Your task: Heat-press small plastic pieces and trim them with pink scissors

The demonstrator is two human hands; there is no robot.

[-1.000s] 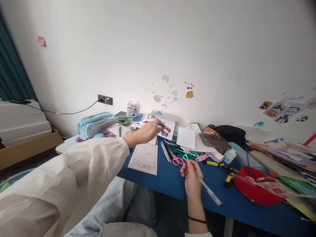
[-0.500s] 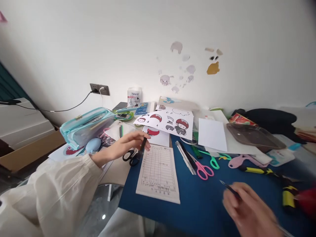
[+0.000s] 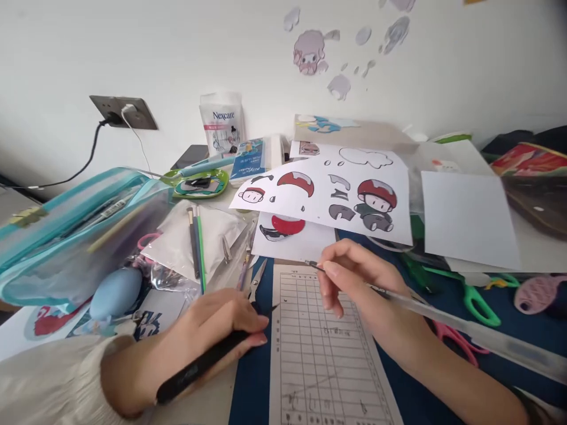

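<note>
My left hand [image 3: 212,330] is closed on black tweezers [image 3: 201,366]. Their thin dark point reaches the left edge of the gridded form [image 3: 305,330], which carries some handwriting. Above the form's upper right, my right hand [image 3: 354,271] pinches a pen [image 3: 411,304] with a metal tip, a dark front and a long clear barrel. The pen tip points left, close to the form's top edge. Beside my left fingers lie the scissors [image 3: 257,280], their blades showing and their handles hidden. Behind the form stands a white sheet of printed cartoon figures [image 3: 321,195].
At the left are a teal zip pouch [image 3: 133,200] and a blue egg-shaped bulb [image 3: 116,292]. Pink-handled scissors [image 3: 460,342] and green scissors [image 3: 481,304] lie at the right. A blank white sheet [image 3: 469,218] leans behind them, and a Nexcare pack [image 3: 221,124] stands by the wall.
My view has come closer to the form. My right hand has brought the pen from the right side over to the form. My left hand has lowered the tweezers to the form's left edge.
</note>
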